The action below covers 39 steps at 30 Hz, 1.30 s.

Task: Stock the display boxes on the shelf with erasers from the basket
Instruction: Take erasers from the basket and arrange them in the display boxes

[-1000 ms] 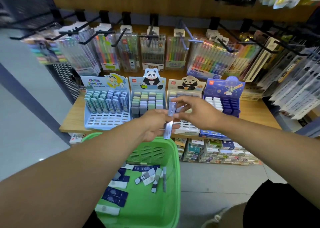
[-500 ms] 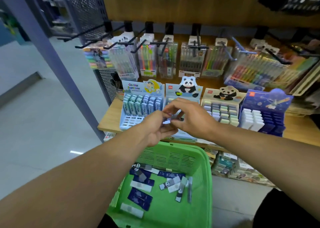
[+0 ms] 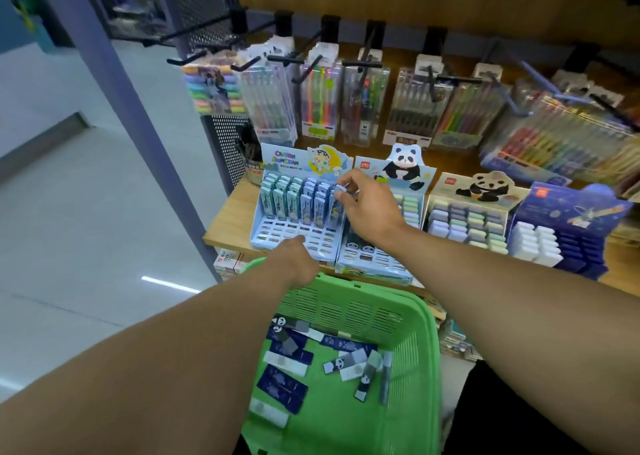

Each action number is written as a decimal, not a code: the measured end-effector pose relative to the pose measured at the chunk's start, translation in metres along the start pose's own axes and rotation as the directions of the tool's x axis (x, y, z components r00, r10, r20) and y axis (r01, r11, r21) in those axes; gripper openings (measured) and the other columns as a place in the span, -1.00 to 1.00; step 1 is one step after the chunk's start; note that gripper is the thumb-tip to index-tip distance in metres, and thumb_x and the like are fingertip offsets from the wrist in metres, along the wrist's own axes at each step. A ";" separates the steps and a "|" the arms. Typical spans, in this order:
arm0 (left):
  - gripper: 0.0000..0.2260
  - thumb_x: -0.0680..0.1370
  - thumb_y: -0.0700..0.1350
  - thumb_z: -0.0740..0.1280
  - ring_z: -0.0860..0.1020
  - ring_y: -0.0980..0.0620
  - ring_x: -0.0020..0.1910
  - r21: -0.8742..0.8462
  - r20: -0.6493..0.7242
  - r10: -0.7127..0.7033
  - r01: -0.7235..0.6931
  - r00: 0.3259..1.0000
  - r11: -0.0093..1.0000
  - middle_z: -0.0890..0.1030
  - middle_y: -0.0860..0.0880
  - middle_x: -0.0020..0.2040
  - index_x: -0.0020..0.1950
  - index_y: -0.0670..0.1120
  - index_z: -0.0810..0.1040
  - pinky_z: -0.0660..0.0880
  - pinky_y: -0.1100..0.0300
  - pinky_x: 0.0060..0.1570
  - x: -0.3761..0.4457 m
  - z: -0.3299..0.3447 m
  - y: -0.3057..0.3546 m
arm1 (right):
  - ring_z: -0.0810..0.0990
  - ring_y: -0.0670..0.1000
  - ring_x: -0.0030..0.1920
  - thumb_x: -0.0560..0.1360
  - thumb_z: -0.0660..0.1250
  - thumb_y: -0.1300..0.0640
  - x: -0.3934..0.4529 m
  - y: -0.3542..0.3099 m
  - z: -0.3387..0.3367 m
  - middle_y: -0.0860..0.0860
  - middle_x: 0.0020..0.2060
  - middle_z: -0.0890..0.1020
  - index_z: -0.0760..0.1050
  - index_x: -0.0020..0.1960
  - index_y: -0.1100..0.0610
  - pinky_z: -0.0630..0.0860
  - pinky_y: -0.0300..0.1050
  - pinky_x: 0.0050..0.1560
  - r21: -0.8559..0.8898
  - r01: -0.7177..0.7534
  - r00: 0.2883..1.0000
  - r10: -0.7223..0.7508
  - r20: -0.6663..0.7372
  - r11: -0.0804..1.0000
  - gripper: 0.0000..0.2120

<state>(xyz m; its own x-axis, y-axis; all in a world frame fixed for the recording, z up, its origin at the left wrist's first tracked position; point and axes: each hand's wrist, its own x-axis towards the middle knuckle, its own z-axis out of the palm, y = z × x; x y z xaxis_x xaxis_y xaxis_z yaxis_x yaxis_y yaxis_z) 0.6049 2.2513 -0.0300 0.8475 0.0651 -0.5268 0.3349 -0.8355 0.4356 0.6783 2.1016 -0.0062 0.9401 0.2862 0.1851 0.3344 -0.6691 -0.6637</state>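
— Fingers [image 3: 341, 184] first: what are they doing on the right hand [image 3: 369, 209]?

— Thumb and forefinger are curled in a pinch on the top end of a light blue eraser [image 3: 338, 191]. It sits just under the fingertips, at the right-hand end of the back rows in the leftmost display box [image 3: 294, 243], the pale blue one with the cartoon header. Whether the eraser is fully seated in its slot, I cannot tell.

— And the left hand [image 3: 298, 262]?

— It hangs lower, over the front edge of that same box and just above the far rim of the green basket [image 3: 429, 347]. Its fingers are bent downward and mostly hidden behind the back of the hand, so I cannot say if they hold anything.

— Where are the other erasers?

— Loose erasers [image 3: 341, 363] lie scattered on the basket floor: dark blue sleeves, white ones, several with panda faces. On the shelf [image 3: 228, 224], the leftmost box has its back rows filled and its front slots bare. Beside it stands a panda box [image 3: 375, 259], then a second panda box [image 3: 467, 222] with pastel blocks, then a dark blue space box [image 3: 568, 233] with white and navy erasers.

— Anything above?

— Pen packs [image 3: 318, 101] hang on black hooks behind the boxes.
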 end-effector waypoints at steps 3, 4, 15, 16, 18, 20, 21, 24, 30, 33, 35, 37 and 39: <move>-0.36 0.65 -0.12 0.19 0.01 -0.17 0.59 0.196 0.068 0.051 -0.063 0.996 0.978 -0.09 -0.12 0.62 0.62 -0.11 -0.09 0.15 -0.04 0.50 0.006 0.011 -0.002 | 0.57 0.03 -0.20 0.67 0.26 0.09 0.007 0.001 0.012 0.06 -0.14 0.62 0.46 0.12 0.04 0.57 0.09 -0.13 -0.063 -0.054 0.998 0.055 0.014 0.997 -0.94; -0.34 0.64 -0.10 0.20 -0.09 -0.18 0.59 0.232 0.082 0.043 -0.061 0.996 0.971 -0.13 -0.12 0.62 0.63 -0.08 -0.12 0.06 -0.09 0.53 0.009 0.015 -0.003 | 0.58 0.09 -0.17 0.66 0.26 0.08 0.008 0.002 0.014 0.07 -0.13 0.62 0.46 0.14 0.04 0.58 0.14 -0.10 -0.105 -0.061 0.997 0.064 0.030 0.993 -0.92; -0.29 0.62 -0.04 0.23 -0.24 -0.21 0.57 0.278 0.128 -0.002 -0.034 0.992 0.960 -0.26 -0.14 0.60 0.63 -0.01 -0.15 -0.05 -0.27 0.51 0.015 0.029 0.001 | 0.59 0.10 -0.05 0.65 0.27 0.01 0.011 0.003 0.020 0.01 -0.04 0.66 0.48 0.19 -0.01 0.57 0.03 -0.09 -0.273 -0.035 0.997 0.051 0.054 0.962 -0.86; -0.29 0.62 -0.05 0.23 -0.24 -0.21 0.57 0.279 0.126 0.001 -0.036 0.992 0.960 -0.26 -0.13 0.60 0.63 -0.02 -0.15 -0.06 -0.27 0.51 0.014 0.028 0.002 | 0.59 0.10 -0.04 0.65 0.27 0.01 0.011 0.003 0.020 0.01 -0.05 0.67 0.49 0.19 -0.01 0.56 0.02 -0.10 -0.278 -0.033 0.997 0.050 0.053 0.960 -0.85; -0.30 0.63 -0.06 0.22 -0.24 -0.21 0.57 0.295 0.125 0.006 -0.043 0.992 0.955 -0.26 -0.12 0.60 0.63 -0.02 -0.15 -0.06 -0.27 0.51 0.012 0.027 0.002 | 0.59 0.11 -0.03 0.65 0.27 0.00 0.011 0.002 0.021 0.00 -0.06 0.67 0.48 0.20 -0.02 0.55 0.01 -0.11 -0.281 -0.028 0.997 0.045 0.055 0.959 -0.85; -0.30 0.63 -0.06 0.22 -0.24 -0.20 0.57 0.306 0.130 0.010 -0.049 0.992 0.951 -0.25 -0.12 0.61 0.63 -0.02 -0.16 -0.06 -0.27 0.51 0.012 0.027 0.002 | 0.59 0.12 -0.02 0.65 0.27 0.00 0.011 0.002 0.023 0.00 -0.05 0.67 0.48 0.20 -0.02 0.54 0.01 -0.10 -0.290 -0.026 0.997 0.045 0.059 0.957 -0.85; -0.30 0.63 -0.06 0.22 -0.24 -0.20 0.57 0.310 0.132 0.010 -0.051 0.991 0.949 -0.25 -0.11 0.61 0.63 -0.02 -0.16 -0.06 -0.27 0.51 0.012 0.026 0.002 | 0.58 0.12 -0.01 0.65 0.27 -0.01 0.011 0.003 0.023 0.01 -0.05 0.66 0.48 0.20 -0.03 0.54 0.01 -0.10 -0.298 -0.029 0.997 0.047 0.054 0.954 -0.85; -0.30 0.63 -0.05 0.22 -0.24 -0.20 0.57 0.318 0.136 0.013 -0.056 0.991 0.947 -0.24 -0.11 0.61 0.63 -0.02 -0.15 -0.06 -0.26 0.51 0.011 0.026 0.002 | 0.58 0.11 0.03 0.64 0.29 0.00 0.012 0.005 0.022 0.01 0.01 0.66 0.53 0.18 -0.03 0.56 0.02 -0.05 -0.285 -0.051 0.998 0.058 0.016 0.957 -0.85; -0.31 0.63 -0.04 0.22 -0.22 -0.20 0.58 0.337 0.144 0.015 -0.063 0.990 0.939 -0.22 -0.11 0.61 0.63 -0.03 -0.14 -0.04 -0.26 0.51 0.010 0.024 0.004 | 0.61 0.09 0.06 0.59 0.38 0.00 0.016 0.007 0.018 -0.03 0.04 0.68 0.60 0.17 -0.03 0.58 0.03 0.02 -0.217 -0.118 0.993 0.119 -0.010 0.969 -0.82; -0.32 0.64 -0.03 0.21 -0.22 -0.20 0.58 0.342 0.147 0.017 -0.067 0.989 0.937 -0.22 -0.11 0.61 0.63 -0.04 -0.13 -0.03 -0.26 0.51 0.011 0.024 0.004 | 0.59 0.08 0.04 0.58 0.40 0.02 0.016 0.007 0.017 -0.03 0.01 0.67 0.59 0.14 -0.04 0.56 0.02 0.00 -0.244 -0.117 0.993 0.122 0.004 0.963 -0.85; -0.32 0.63 -0.04 0.22 -0.20 -0.20 0.58 0.342 0.143 0.020 -0.069 0.990 0.937 -0.22 -0.11 0.61 0.63 -0.04 -0.11 -0.02 -0.25 0.51 0.010 0.025 0.004 | 0.60 0.10 0.02 0.56 0.41 0.03 0.017 0.007 0.017 -0.04 -0.04 0.67 0.56 0.08 -0.06 0.55 0.01 -0.04 -0.263 -0.127 0.990 0.137 0.020 0.956 -0.89; -0.32 0.63 -0.05 0.22 -0.20 -0.19 0.58 0.339 0.140 0.024 -0.071 0.990 0.938 -0.21 -0.11 0.61 0.63 -0.05 -0.10 -0.01 -0.24 0.52 0.011 0.025 0.004 | 0.60 0.10 0.01 0.56 0.41 0.03 0.016 0.007 0.019 -0.04 -0.06 0.67 0.53 0.05 -0.07 0.50 -0.05 -0.11 -0.290 -0.139 0.988 0.150 0.018 0.947 -0.91; -0.32 0.63 -0.04 0.22 -0.20 -0.19 0.58 0.338 0.142 0.023 -0.070 0.990 0.939 -0.22 -0.11 0.61 0.63 -0.05 -0.10 -0.01 -0.24 0.52 0.010 0.025 0.004 | 0.61 0.09 -0.01 0.56 0.42 0.02 0.015 0.007 0.021 -0.04 -0.07 0.68 0.54 0.05 -0.06 0.49 -0.07 -0.12 -0.295 -0.146 0.989 0.151 -0.005 0.944 -0.90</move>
<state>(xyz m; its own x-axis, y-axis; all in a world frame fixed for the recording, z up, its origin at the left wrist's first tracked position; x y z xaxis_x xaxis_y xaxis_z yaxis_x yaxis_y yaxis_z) 0.6048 2.2346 -0.0521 0.7880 -0.0322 -0.6148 0.1158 -0.9731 0.1994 0.6930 2.1158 -0.0231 0.9802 0.1783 0.0867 0.1982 -0.8758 -0.4402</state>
